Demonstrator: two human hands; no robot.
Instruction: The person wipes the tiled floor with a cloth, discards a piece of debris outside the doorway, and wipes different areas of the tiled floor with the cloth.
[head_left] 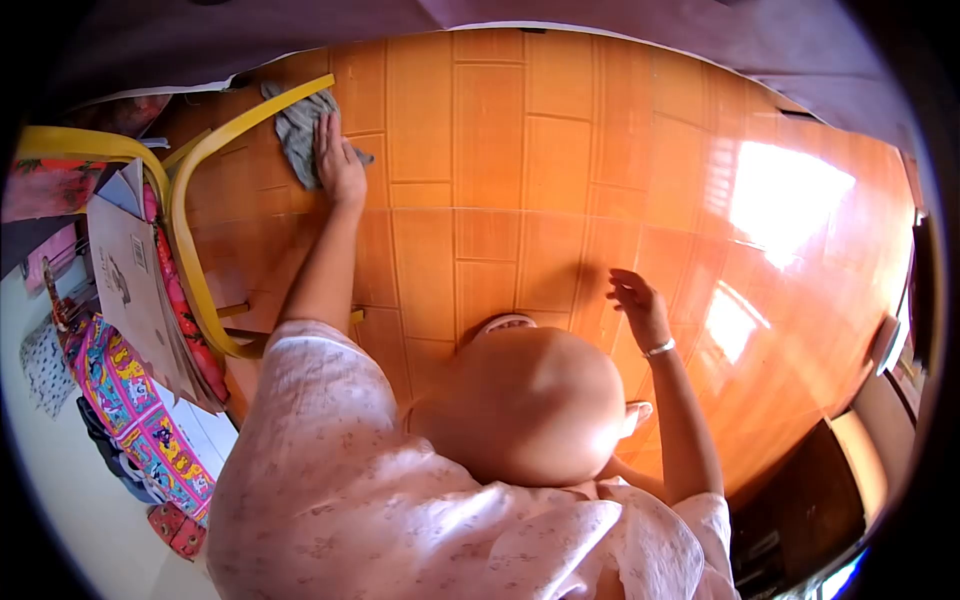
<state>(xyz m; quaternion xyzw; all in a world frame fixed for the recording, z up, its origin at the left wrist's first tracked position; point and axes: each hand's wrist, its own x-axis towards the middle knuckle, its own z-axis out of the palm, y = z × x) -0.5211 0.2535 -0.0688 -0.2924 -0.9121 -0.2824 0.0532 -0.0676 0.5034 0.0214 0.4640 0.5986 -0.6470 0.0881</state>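
Note:
On the orange wood-pattern floor, at the upper left, a crumpled grey cloth lies beside the yellow chair frame. My left hand lies flat on the right part of this cloth, its fingers stretched out and pointing away from me. Part of the cloth is hidden under the hand and under the yellow tube. My right hand hangs over the floor right of centre, fingers apart and slightly bent, with nothing in it. A bracelet circles the right wrist.
Books or folders stand on the chair at the left, against red patterned fabric. Colourful cloth hangs below. Purple fabric borders the far edge. Dark furniture stands at the lower right. My bent knee fills the lower middle.

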